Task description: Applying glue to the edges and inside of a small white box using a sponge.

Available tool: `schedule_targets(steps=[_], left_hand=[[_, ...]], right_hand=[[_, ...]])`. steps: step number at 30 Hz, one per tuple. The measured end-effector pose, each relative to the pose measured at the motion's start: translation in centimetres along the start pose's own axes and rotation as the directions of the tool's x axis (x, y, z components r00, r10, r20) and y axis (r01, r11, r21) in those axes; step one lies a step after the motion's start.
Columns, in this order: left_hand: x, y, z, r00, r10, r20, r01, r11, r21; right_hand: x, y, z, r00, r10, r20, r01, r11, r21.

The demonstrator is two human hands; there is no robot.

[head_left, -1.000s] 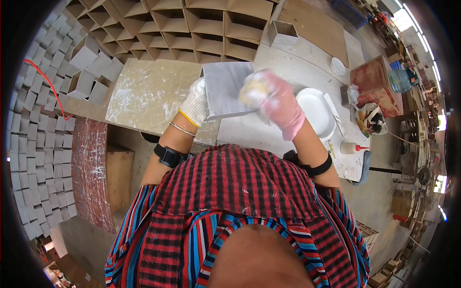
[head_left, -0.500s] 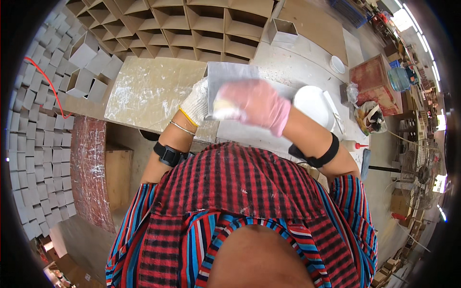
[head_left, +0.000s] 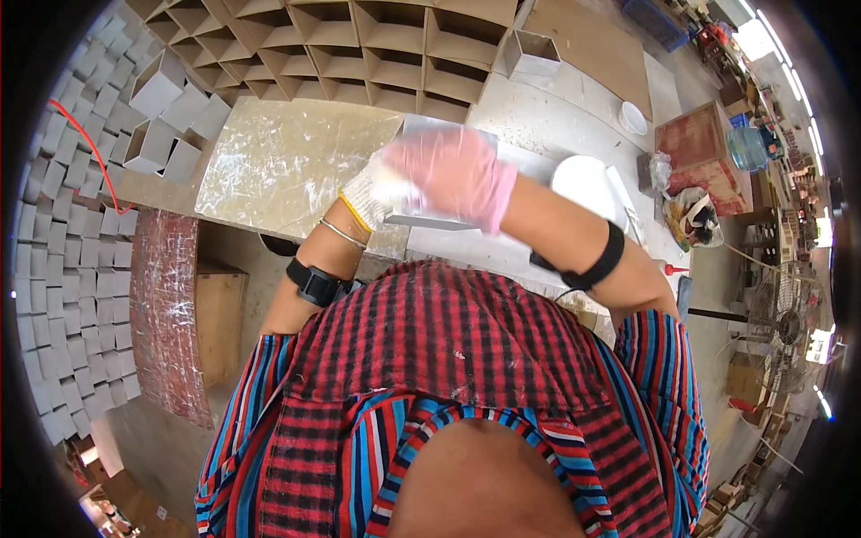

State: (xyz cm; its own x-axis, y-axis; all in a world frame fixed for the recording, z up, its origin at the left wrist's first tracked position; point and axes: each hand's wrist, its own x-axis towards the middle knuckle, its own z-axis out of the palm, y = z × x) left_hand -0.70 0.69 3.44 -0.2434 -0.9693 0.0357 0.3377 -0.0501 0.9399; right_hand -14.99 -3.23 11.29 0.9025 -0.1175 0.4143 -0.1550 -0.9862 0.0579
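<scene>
Where hands overlap (gloved), box, forearms angled inward

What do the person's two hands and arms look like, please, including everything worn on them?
The left hand wears a white knitted glove with a yellow cuff edge; above it are a silver-coloured bangle and a black buckled strap. The right hand, blurred, wears a pink glove; a black band circles that forearm. The sleeves have red, blue, white and dark stripes.
</scene>
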Motion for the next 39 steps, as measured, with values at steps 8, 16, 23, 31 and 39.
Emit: schedule_targets(steps=[8,16,23,31,39], left_hand=[[-0.4,-1.7,-1.3,0.957,-0.286,0.052,0.263,0.772,-0.578],[-1.4,-2.0,-0.4,0.959,-0.277,-0.052,0.231,0.878,-0.419],[0.0,-2.5,-1.8,0.998,-0.069,0.014,0.07,0.995,-0.078],[-1.6,-1.2,-0.4,0.952,-0.293,-0.094,0.227,0.874,-0.43],[-1.1,-1.2,-1.7,0.958,-0.281,-0.055,0.195,0.78,-0.595]], right_hand=[[0.9,4.1,-1.6,0.92,0.384,0.074,-0.391,0.905,0.166],[1.4,4.6,-2.3,0.83,0.549,0.098,-0.557,0.828,0.072],[-1.4,0.8,-1.3,0.975,0.217,0.049,-0.222,0.956,0.193],[-2.1,6.7,-1.2,0.711,0.7,0.066,-0.693,0.682,0.235],[-5.9,-1.1,-0.2,0.978,0.207,-0.026,-0.199,0.962,0.186]])
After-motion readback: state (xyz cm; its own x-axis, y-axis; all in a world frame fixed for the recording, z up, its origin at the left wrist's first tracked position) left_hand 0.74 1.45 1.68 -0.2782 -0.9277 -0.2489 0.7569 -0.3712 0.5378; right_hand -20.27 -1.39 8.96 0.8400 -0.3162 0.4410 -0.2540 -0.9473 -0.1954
